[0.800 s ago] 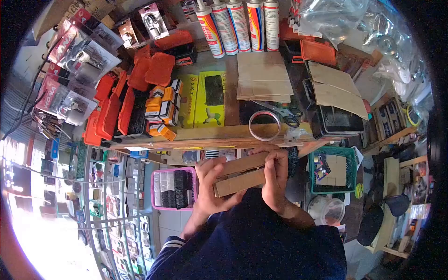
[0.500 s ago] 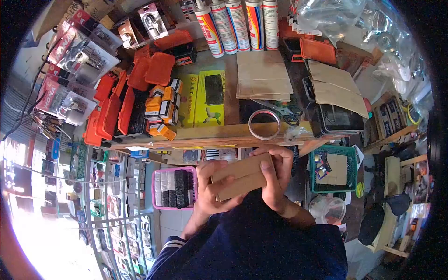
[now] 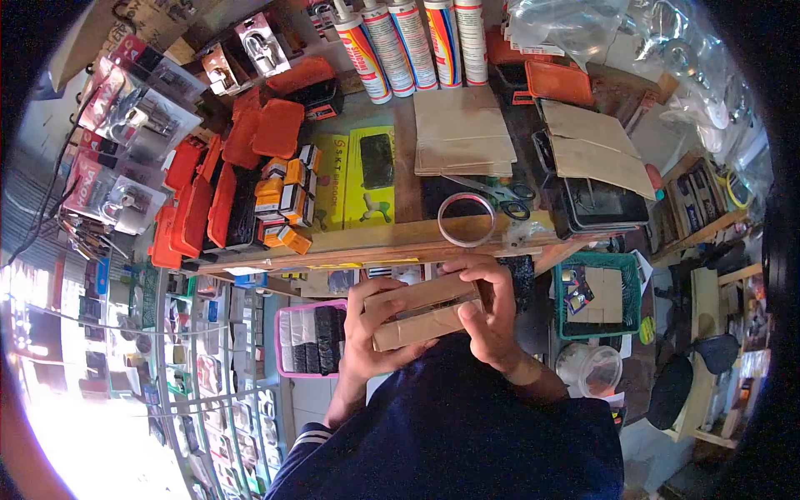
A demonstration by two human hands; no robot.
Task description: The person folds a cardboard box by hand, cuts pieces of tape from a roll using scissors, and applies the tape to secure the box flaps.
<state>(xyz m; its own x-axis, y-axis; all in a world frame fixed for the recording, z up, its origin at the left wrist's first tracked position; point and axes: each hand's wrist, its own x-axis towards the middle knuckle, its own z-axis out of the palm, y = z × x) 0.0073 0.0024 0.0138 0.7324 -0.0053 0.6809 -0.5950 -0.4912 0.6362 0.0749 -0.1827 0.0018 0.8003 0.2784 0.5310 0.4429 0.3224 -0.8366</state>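
Note:
Between my two hands, above the floor and close to my body, is a small brown cardboard box. A dark gap runs lengthwise between its flaps; what lies inside is too dark to make out. My left hand wraps round the box's left end, a finger lying over the top near the gap. My right hand grips the right end, with the thumb on the near side and fingers over the far edge. On the bench just beyond are a roll of tape and scissors.
Flat cardboard pieces lie on the bench beside a dark phone-like slab. Orange-lidded boxes and small orange-white boxes stand left. Sealant tubes line the back. Below are a pink basket and a green basket.
The box's top flaps have parted, so a dark gap now shows where they met. Both hands keep hold of it, and the box has tilted slightly.

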